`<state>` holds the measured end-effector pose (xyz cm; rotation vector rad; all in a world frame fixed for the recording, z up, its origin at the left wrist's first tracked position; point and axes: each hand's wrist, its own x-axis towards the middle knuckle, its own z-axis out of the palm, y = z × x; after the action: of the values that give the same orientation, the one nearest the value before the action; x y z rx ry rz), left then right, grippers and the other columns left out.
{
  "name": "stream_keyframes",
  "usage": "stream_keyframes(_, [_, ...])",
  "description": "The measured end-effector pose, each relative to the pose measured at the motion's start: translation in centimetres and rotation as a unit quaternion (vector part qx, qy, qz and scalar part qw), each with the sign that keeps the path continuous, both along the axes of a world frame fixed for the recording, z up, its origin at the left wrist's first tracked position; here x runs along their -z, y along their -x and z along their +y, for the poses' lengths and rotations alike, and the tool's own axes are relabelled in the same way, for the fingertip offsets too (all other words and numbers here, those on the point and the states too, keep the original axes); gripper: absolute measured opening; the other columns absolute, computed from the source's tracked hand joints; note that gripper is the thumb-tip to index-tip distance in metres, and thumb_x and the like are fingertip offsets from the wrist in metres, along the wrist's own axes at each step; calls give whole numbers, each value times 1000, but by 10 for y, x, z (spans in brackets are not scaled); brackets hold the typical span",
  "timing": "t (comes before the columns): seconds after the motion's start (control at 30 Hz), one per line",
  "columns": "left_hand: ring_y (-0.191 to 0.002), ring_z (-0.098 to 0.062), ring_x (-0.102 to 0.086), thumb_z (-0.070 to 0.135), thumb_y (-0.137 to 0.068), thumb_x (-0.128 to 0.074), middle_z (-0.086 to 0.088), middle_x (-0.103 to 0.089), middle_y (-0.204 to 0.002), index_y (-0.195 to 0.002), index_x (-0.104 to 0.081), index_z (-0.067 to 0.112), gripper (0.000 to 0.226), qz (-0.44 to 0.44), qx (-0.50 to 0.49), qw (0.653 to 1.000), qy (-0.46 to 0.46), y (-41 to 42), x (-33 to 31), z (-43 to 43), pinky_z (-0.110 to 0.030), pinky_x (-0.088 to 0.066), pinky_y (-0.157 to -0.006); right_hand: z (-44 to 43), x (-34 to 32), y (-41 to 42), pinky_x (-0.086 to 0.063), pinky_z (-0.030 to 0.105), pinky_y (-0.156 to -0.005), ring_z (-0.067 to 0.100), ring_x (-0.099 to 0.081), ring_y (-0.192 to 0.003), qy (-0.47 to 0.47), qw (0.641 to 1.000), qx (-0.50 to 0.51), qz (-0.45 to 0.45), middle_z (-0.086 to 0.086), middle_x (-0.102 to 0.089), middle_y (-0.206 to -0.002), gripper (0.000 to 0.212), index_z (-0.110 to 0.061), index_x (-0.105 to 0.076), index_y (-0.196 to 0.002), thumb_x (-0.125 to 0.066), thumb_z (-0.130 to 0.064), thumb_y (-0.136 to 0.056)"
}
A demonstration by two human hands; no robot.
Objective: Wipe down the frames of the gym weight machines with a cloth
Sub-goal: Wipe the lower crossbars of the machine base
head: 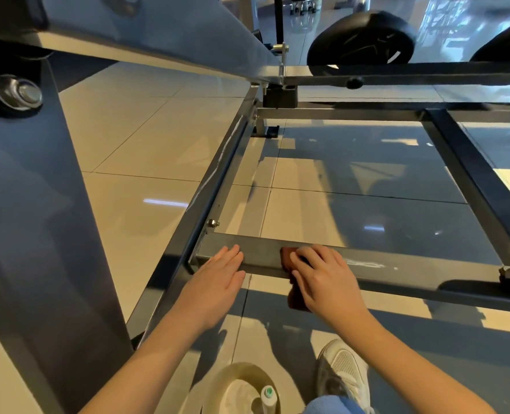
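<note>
View count: one, worn on the head.
Position: above and just behind the low crossbar (412, 265), at the person's head height while crouched.
Facing: forward and steeply down onto the tiled floor (146, 150).
Nearness: close; left hand (218, 279) and right hand (325, 276) sit lower centre at arm's reach.
Lower edge: white shoe (345, 372).
Left margin: upright column (23, 204), very near.
Lens: wide-angle; straight members bow toward the edges.
</note>
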<state>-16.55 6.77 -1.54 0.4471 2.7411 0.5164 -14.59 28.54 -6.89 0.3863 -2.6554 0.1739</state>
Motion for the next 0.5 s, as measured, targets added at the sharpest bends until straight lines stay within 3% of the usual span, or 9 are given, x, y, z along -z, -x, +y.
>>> stream_keyframes(0.13, [-147, -3, 5, 37, -106, -21, 13, 2, -161, -154, -7, 24, 52, 17, -3, 1000, 24, -2, -3, 8, -23, -2, -116, -19, 1, 8, -48, 40, -85, 27, -59, -93, 12, 998, 63, -2, 4, -65, -99, 40, -9, -71, -100, -39, -30, -90])
stream_keyframes(0.3, [-147, -3, 6, 37, -106, -21, 13, 2, -161, -155, -7, 24, 53, 19, 12, 999, 28, -2, -3, 21, -24, -1, -115, -29, -4, 21, -45, 42, -95, 27, -59, -101, -12, 998, -8, -68, 3, -66, -107, 46, -12, -68, -111, -38, -40, -91])
stream_keyframes(0.4, [-147, -3, 5, 36, -106, -21, 13, 1, -161, -155, -8, 24, 52, 10, 19, 999, 26, -3, -4, 19, -22, 0, -115, 10, 2, -4, -37, 47, -103, 26, -57, -112, -28, 996, 11, -89, 2, -64, -121, 54, -15, -64, -123, -40, -50, -90])
stream_keyframes(0.5, [-147, -4, 5, 36, -106, -19, 12, 2, -162, -155, -7, 24, 52, 20, 22, 999, 32, -3, -4, 19, -18, 4, -111, 29, 9, -16, -35, 48, -104, 28, -56, -117, -48, 996, 34, -74, 4, -62, -127, 54, -13, -61, -128, -60, -44, -84])
